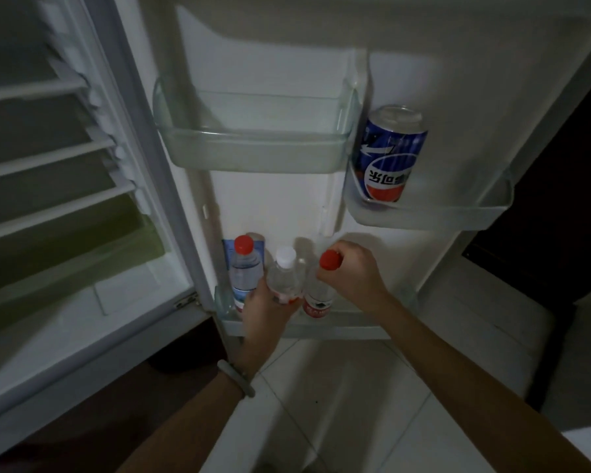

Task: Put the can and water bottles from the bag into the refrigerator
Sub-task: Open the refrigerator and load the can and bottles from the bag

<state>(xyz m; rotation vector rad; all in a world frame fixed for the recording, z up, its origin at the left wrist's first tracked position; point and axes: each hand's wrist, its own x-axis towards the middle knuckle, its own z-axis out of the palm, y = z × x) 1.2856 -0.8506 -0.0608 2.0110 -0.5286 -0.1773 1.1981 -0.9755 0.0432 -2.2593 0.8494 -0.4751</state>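
Observation:
The refrigerator door stands open in front of me. A blue Pepsi can sits upright in the small right door shelf. Three water bottles stand in the bottom door shelf: a red-capped one with a blue label at the left, a white-capped one in the middle, a red-capped one with a red label at the right. My left hand grips the white-capped bottle low on its body. My right hand holds the right bottle by its neck, just under the red cap.
The clear upper door shelf holds nothing. The refrigerator interior with its white wire shelves lies at the left. Pale floor tiles are below the door. The bag is not in view.

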